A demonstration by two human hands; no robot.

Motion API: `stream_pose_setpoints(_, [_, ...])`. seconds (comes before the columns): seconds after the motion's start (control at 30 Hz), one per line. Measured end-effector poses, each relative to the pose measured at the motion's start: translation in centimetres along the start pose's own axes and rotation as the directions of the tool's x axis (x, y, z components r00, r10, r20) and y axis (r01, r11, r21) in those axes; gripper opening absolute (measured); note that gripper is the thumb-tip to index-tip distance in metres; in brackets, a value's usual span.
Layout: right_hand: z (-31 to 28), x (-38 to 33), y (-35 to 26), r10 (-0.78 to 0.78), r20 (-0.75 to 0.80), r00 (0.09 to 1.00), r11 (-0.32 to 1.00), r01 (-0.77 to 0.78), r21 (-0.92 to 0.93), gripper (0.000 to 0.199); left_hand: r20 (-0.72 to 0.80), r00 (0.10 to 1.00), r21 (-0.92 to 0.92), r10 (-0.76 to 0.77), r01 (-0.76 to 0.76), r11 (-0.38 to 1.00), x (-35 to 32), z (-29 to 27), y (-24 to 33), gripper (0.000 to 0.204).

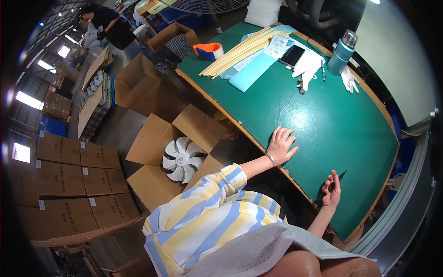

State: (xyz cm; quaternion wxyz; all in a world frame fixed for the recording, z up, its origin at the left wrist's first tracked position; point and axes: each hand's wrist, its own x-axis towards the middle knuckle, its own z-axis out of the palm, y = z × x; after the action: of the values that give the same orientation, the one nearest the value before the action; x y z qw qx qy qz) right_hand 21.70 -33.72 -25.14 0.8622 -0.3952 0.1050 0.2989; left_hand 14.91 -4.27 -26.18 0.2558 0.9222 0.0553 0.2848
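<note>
My left hand (280,147) lies on the near edge of the green-topped table (318,134), fingers spread and palm down, holding nothing. To the right, my right hand (332,190) is closed around a slim black pen-like tool (343,174). Its dark pointed tip sticks out past the fingers, and the rest is partly hidden in the palm; I cannot tell its exact kind. Below my left forearm stands an open cardboard box (143,182) with white fan blades (182,159) stacked inside.
Toward the table's far side lie thin wooden sticks (244,51), blue strips (254,71), a phone (292,56), white gloves (308,67), a pen (323,70), a tape dispenser (210,51) and a blue flask (342,53). Closed cartons (83,180) are stacked at left. Another person (108,27) stands far left.
</note>
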Motion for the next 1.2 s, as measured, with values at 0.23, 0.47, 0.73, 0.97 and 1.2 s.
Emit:
stream_pose_setpoints(0.23, [0.1,-0.3,0.1,-0.026,-0.031,0.999,1.000,0.026,0.005,0.029,0.006,1.000,0.010,-0.005,0.005,1.000,0.1,0.1,0.1,0.032])
stream_pose_setpoints(0.47, [-0.2,-0.2,0.2,-0.035,-0.007,0.999,0.999,0.035,-0.009,0.028,-0.008,1.000,0.016,-0.008,0.008,1.000,-0.2,0.1,-0.2,0.033])
stream_pose_setpoints(0.73, [-0.1,-0.6,0.4,-0.058,-0.023,0.998,0.998,0.057,-0.025,0.029,-0.020,1.000,0.022,0.016,-0.015,1.000,-0.4,0.4,-0.4,0.033])
stream_pose_setpoints(0.97, [-0.2,-0.4,0.6,-0.061,0.000,0.998,0.998,0.061,-0.017,0.028,-0.035,0.999,0.039,0.009,-0.008,0.999,-0.9,0.6,-0.7,0.033])
stream_pose_setpoints(1.2, [-0.5,-0.4,0.7,-0.066,-0.012,0.998,0.998,0.066,-0.008,0.028,-0.038,0.999,0.034,0.011,-0.010,0.999,-0.8,0.7,-0.6,0.033])
